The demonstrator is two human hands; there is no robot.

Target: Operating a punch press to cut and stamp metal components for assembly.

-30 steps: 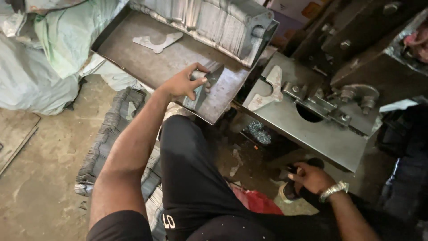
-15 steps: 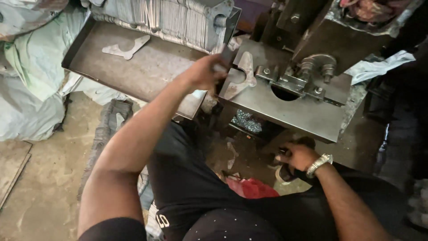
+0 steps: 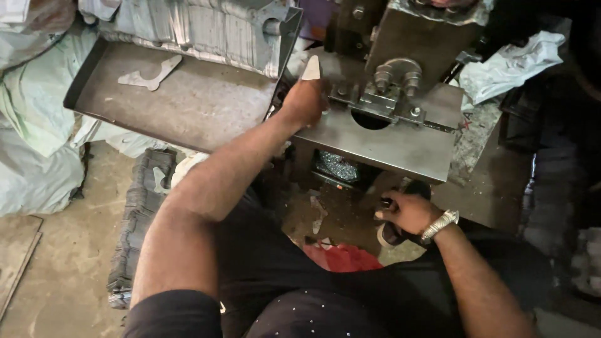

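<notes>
Left hand (image 3: 305, 100) clamped on a flat metal blank (image 3: 311, 69) should seat it squarely on the press plate (image 3: 382, 147); right hand (image 3: 405, 211) grips a dark lever (image 3: 418, 188).

Left hand (image 3: 305, 100) rests on the press plate (image 3: 382, 147), gripping a flat metal blank (image 3: 310, 69) beside the round die hole (image 3: 369, 120). Right hand (image 3: 405, 211), wearing a metal wristband (image 3: 439, 225), closes around a dark lever (image 3: 413, 188) below the plate. 1 cut blank (image 3: 150, 74) lies on the steel tray (image 3: 188, 109).
</notes>
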